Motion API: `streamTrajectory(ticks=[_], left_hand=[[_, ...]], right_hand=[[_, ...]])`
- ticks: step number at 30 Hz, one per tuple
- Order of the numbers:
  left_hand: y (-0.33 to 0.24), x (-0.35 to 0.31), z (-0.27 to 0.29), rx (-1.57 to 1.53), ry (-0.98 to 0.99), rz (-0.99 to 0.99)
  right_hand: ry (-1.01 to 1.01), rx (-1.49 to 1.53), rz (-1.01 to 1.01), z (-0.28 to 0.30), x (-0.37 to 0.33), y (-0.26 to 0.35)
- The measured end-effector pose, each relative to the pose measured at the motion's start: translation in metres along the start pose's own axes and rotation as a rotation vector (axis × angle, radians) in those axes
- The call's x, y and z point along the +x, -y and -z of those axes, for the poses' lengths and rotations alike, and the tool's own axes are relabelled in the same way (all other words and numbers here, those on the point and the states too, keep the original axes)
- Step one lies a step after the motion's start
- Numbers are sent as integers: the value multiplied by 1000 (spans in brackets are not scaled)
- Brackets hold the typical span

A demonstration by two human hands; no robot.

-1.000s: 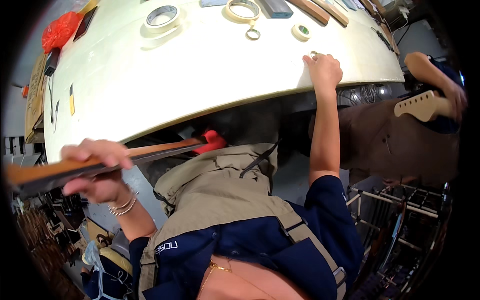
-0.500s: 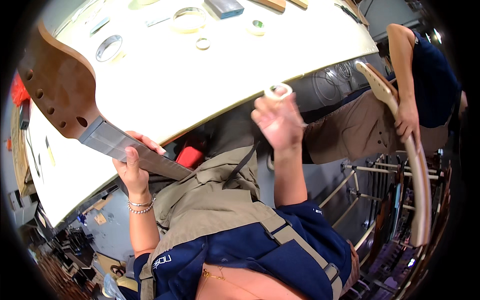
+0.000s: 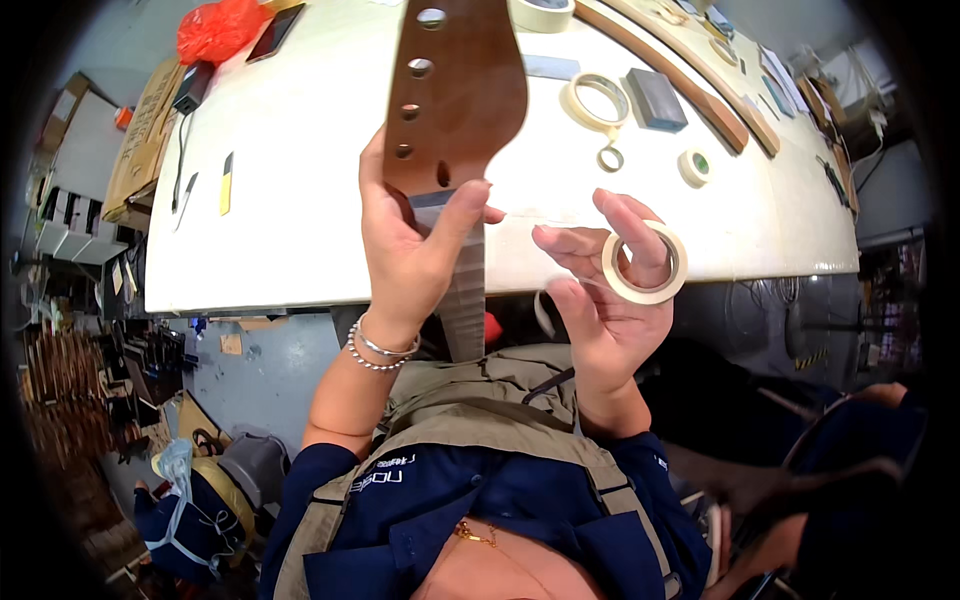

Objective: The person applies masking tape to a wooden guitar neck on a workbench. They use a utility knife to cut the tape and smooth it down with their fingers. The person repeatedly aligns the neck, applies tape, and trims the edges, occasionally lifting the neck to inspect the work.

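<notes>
A guitar neck (image 3: 455, 100) with a brown headstock stands nearly upright in the middle of the view, its lower end near my lap. Grey tape (image 3: 465, 300) covers the fretboard face. My left hand (image 3: 412, 245) is closed around the neck just below the headstock, thumb across the front. To the right, my right hand (image 3: 622, 325) carries a roll of masking tape (image 3: 679, 262), with a finger through its ring. The other fingers of that hand are partly bent, close to the neck but apart from it.
On the white table (image 3: 300, 200) lie a larger tape roll (image 3: 574, 103), a small roll (image 3: 611, 159), a green-cored roll (image 3: 693, 167), a grey block (image 3: 657, 100), wooden necks (image 3: 725, 122), a yellow-handled knife (image 3: 225, 188) and a red bag (image 3: 220, 32). Another person (image 3: 205, 515) is at lower left.
The view has turned, bringing the neck from the left to the middle. My left hand now grips just under the headstock. My right hand has come nearer to the neck with the tape roll.
</notes>
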State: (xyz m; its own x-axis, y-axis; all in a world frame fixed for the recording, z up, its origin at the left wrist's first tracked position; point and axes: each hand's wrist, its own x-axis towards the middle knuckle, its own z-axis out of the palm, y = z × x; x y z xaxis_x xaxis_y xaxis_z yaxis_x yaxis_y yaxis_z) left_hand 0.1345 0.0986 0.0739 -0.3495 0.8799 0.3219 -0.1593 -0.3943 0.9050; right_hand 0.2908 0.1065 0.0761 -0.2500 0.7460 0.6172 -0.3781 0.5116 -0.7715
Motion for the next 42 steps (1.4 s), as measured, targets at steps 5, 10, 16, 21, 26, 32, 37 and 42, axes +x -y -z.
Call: streamTrajectory(ticks=[5, 10, 16, 21, 26, 32, 37, 42], left_hand=[[1, 4, 3, 354, -57, -207], [-15, 2, 14, 540, 25, -157], [-32, 2, 45, 327, 38, -83], [-29, -22, 45, 656, -119, -374], [-19, -27, 36, 524, -90, -260], [-26, -24, 40, 370, -22, -179], [-11, -20, 48, 379, -11, -238], [0, -13, 44, 6, -6, -184]], right_hand=[[-25, -15, 60, -21, 9, -9], [-88, -152, 82, -29, 9, -14], [-98, -95, 59, -36, 23, -15], [-115, -140, 101, -50, 23, -19], [-103, -136, 120, -57, 18, -20], [-35, -348, 132, -44, 20, -12], [-98, -327, -4, -50, 20, -13], [-35, -616, 39, -47, 28, -20]])
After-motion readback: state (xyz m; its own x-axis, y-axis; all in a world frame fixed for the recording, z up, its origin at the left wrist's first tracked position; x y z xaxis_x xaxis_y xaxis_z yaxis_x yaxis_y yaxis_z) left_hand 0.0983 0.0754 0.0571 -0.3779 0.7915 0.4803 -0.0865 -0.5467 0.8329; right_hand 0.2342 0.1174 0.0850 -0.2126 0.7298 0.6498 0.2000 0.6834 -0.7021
